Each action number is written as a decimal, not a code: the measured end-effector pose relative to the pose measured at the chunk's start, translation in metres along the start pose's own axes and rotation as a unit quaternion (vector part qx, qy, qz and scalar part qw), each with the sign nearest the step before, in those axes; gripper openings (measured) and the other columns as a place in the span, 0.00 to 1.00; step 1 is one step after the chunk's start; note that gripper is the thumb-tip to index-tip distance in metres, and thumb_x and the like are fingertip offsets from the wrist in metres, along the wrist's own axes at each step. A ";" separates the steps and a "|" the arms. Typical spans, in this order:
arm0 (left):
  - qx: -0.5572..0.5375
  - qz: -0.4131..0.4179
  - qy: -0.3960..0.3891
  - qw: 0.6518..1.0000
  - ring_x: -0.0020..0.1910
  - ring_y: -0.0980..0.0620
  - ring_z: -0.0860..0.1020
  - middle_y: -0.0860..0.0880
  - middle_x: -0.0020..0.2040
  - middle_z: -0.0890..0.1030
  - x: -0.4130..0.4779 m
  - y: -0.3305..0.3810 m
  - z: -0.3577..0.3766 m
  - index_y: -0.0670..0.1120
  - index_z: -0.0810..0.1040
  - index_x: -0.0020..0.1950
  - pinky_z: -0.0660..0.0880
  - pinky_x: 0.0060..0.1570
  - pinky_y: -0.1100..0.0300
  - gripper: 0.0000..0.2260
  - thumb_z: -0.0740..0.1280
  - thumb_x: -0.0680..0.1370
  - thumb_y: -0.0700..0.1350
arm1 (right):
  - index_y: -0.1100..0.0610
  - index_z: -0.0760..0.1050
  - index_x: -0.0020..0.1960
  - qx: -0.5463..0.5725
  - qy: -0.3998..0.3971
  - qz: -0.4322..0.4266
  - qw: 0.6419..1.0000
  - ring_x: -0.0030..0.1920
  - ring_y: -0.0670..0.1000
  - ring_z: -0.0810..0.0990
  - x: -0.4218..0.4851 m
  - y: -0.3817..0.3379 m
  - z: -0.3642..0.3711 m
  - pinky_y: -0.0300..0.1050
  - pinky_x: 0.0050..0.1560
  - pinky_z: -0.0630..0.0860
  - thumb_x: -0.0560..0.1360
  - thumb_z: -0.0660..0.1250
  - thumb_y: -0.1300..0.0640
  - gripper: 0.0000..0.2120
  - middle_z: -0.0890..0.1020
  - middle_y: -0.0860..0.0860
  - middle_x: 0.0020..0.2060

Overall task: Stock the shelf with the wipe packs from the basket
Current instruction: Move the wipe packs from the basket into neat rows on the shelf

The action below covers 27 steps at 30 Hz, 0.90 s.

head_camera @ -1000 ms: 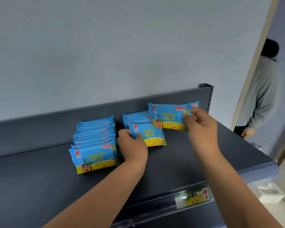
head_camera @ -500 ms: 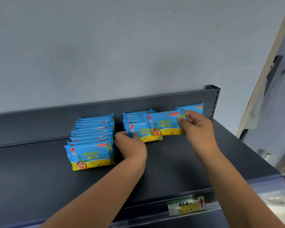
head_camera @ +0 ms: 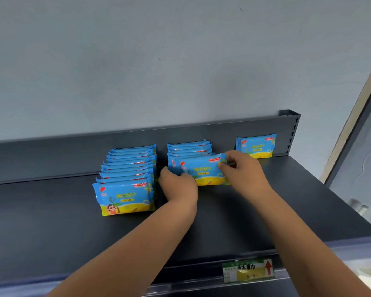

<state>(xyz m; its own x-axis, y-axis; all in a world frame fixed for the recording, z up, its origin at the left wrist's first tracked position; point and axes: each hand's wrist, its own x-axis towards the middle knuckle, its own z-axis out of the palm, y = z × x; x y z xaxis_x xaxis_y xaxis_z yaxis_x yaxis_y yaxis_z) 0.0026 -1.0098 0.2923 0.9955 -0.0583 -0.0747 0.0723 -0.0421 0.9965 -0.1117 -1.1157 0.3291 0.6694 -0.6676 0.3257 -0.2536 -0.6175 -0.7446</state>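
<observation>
Blue and yellow wipe packs stand in rows on the dark grey shelf. The left row holds several packs. At the front of the middle row stands one wipe pack, gripped from both sides. My left hand holds its lower left edge and my right hand pinches its upper right corner. A single pack leans against the shelf's back panel at the far right. The basket is out of view.
A grey-blue wall rises behind the shelf. The perforated upright post ends the shelf at the right. A green and yellow price label sits on the front rail. A doorway edge shows at the far right.
My right hand brought the pack leftward and down in front of the middle row, where my left hand now grips it too. A single pack stayed at the back right. The camera view swung left.
</observation>
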 end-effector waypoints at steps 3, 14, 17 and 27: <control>0.008 -0.001 -0.010 1.000 0.62 0.47 0.79 0.47 0.65 0.77 0.000 0.000 -0.002 0.46 0.73 0.70 0.79 0.56 0.54 0.19 0.66 0.80 0.35 | 0.49 0.80 0.47 -0.075 -0.014 -0.014 0.997 0.46 0.48 0.83 0.003 -0.001 0.003 0.52 0.48 0.82 0.78 0.71 0.52 0.02 0.84 0.46 0.43; 0.028 0.000 -0.045 0.999 0.61 0.49 0.79 0.46 0.66 0.76 -0.004 0.004 -0.005 0.46 0.70 0.72 0.80 0.60 0.50 0.18 0.65 0.83 0.46 | 0.50 0.77 0.44 -0.156 0.002 0.024 0.987 0.43 0.51 0.80 0.008 -0.009 0.010 0.48 0.42 0.79 0.77 0.71 0.46 0.09 0.82 0.47 0.40; 0.026 -0.009 -0.054 0.998 0.66 0.47 0.77 0.45 0.71 0.72 -0.010 0.004 -0.001 0.44 0.62 0.79 0.78 0.65 0.46 0.29 0.69 0.81 0.47 | 0.52 0.78 0.48 -0.161 -0.005 0.023 0.987 0.45 0.52 0.81 0.007 -0.009 0.012 0.49 0.44 0.79 0.79 0.69 0.45 0.10 0.83 0.49 0.43; -0.007 0.016 -0.064 0.998 0.72 0.51 0.71 0.49 0.76 0.64 -0.063 0.011 -0.018 0.48 0.59 0.81 0.73 0.70 0.54 0.34 0.69 0.77 0.37 | 0.50 0.78 0.59 -0.176 0.041 0.049 0.982 0.49 0.52 0.79 -0.009 -0.006 0.005 0.47 0.43 0.76 0.79 0.65 0.43 0.14 0.82 0.49 0.51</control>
<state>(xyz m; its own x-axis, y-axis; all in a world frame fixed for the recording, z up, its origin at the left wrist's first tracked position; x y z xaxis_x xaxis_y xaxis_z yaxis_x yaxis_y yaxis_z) -0.0586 -0.9889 0.3083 0.9815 -0.1858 -0.0462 0.0425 -0.0241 0.9988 -0.1127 -1.1041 0.3281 0.5741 -0.7539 0.3194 -0.5501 -0.6441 -0.5315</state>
